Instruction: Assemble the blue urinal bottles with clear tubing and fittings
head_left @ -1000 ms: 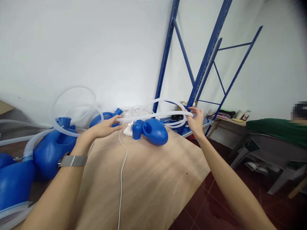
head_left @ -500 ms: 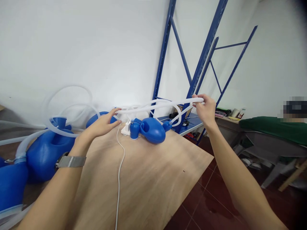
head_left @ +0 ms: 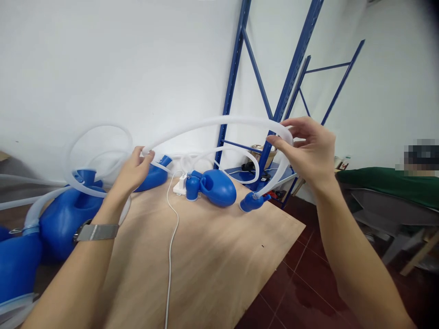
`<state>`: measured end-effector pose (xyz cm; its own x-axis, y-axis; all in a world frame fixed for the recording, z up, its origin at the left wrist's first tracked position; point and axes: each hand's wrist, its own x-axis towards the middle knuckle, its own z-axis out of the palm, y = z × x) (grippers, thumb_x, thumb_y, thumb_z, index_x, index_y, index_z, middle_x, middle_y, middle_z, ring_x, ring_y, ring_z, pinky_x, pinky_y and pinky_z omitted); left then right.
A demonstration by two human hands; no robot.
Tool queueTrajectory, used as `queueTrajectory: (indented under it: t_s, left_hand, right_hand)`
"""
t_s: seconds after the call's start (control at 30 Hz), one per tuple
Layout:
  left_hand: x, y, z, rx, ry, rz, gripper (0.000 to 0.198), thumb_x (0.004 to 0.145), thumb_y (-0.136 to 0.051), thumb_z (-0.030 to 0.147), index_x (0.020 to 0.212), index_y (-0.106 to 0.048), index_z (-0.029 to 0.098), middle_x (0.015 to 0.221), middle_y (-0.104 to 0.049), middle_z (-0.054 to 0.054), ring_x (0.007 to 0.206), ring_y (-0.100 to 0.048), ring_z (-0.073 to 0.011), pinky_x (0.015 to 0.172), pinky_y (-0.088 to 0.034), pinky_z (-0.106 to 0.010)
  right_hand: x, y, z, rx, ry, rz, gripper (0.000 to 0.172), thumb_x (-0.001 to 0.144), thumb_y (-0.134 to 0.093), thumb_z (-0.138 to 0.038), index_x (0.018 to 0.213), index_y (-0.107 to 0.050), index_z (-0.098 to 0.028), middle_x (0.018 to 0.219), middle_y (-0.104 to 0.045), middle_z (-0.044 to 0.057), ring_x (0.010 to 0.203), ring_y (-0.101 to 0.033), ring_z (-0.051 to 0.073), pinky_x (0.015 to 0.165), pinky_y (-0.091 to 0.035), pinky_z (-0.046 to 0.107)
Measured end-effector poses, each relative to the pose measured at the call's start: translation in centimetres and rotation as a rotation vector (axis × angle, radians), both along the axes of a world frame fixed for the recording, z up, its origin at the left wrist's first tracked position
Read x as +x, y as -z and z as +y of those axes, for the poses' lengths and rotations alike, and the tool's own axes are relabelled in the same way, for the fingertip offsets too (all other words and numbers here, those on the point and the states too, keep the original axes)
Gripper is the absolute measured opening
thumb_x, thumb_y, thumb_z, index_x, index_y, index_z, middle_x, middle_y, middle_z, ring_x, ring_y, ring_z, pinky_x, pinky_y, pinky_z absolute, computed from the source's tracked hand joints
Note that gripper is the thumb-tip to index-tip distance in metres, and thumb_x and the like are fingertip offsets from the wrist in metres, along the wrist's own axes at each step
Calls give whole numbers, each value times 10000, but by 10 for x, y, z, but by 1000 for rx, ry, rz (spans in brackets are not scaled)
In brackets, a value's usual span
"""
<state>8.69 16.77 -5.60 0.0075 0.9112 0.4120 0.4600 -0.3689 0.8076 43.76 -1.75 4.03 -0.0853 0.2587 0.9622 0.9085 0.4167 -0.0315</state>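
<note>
In the head view, which I read as a dial about its centre, the translucent white tube [head_left: 219, 119] arches across 12 o'clock, spanning the gap between the two hands I'm watching. My left hand [head_left: 133, 168], at 9 o'clock, is nearly closed, pinching the tube between thumb and fingertips; where the tube runs beyond that grip I can't tell. My right hand [head_left: 308, 148], at 3 o'clock, is half curled, with the tube passing between thumb and bent fingers. From there the tube bends down toward the hand's 8 o'clock and ends in a small blue cap [head_left: 247, 203]; whether that cap touches the table [head_left: 206, 256] I can't make out.

Just below centre, at 6 o'clock, a blue bottle [head_left: 219, 188] lies on the table under the arch, apart from both hands. More blue bottles [head_left: 65, 224] crowd 8 to 9 o'clock, beside my left forearm. A white cord [head_left: 169, 256] trails toward 7 o'clock.
</note>
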Motion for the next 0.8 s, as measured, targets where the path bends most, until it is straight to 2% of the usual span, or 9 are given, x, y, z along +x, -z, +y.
queueTrajectory:
  t_s: [0.1,0.17,0.3,0.37,0.43,0.5,0.6,0.7,0.8]
  left_hand:
    - [-2,-6,-2,-34,9,-87,530,1009,-436,500,1426,-454,173,1199,-709,-153,1080,-702,-253,861,-570,-390]
    - [-3,-14,-10,-20,24,-102,552,976,-518,460,1449,-450,183,1046,-726,-95,918,-726,-219,815,-570,-363]
    - [-2,-38,-43,239,-27,-10,584,856,-703,447,1378,-542,240,674,-617,52,675,-667,-182,815,-547,-381]
    - [-2,-49,-62,328,94,-67,706,819,-743,475,1430,-470,250,620,-607,72,605,-656,-177,723,-563,-360]
    - [-4,-57,-79,410,272,-183,825,807,-749,461,1498,-343,266,644,-645,72,582,-673,-177,663,-592,-349]
    - [-7,-63,-94,490,418,-268,859,815,-734,435,1520,-266,292,727,-695,54,638,-718,-189,663,-628,-368]
    - [-9,-69,-110,535,536,-268,765,826,-729,404,1466,-320,315,882,-738,14,779,-764,-208,677,-650,-374]
    - [-7,-71,-115,519,547,-202,676,833,-738,422,1393,-366,345,998,-716,11,907,-771,-212,644,-643,-331]
    - [-2,-70,-108,538,451,-214,603,831,-756,474,1298,-403,328,1043,-674,16,944,-767,-215,624,-649,-332]
  right_hand:
    - [-27,-6,-14,12,-99,-68,360,881,-787,-514,1103,-710,-241,816,-648,9,692,-640,147,507,-515,246]
    - [-49,-9,-19,30,-152,-102,354,895,-778,-504,1118,-696,-241,822,-629,1,712,-646,142,535,-530,242]
    - [-96,-13,-11,82,-239,-131,329,932,-742,-486,1116,-663,-224,843,-603,-14,756,-648,124,637,-551,238]
    - [-119,-13,1,82,-290,-125,322,972,-687,-489,1121,-638,-208,911,-617,-9,772,-641,107,696,-558,240]
    - [-139,-12,17,69,-353,-105,321,1012,-619,-499,1125,-613,-199,994,-628,1,778,-630,89,738,-560,241]
    - [-157,-8,34,49,-430,-58,338,1029,-582,-511,1159,-591,-199,1025,-628,0,776,-618,77,772,-559,240]
    - [-181,-1,58,-11,-542,23,380,1024,-581,-537,1216,-565,-210,975,-627,-16,779,-616,79,799,-553,241]
    - [-201,5,75,-106,-646,69,437,1029,-537,-591,1277,-536,-230,950,-628,-22,816,-643,98,814,-550,252]
    - [-215,8,86,-194,-758,104,491,1062,-370,-646,1336,-502,-261,977,-633,-25,900,-674,123,859,-547,283]
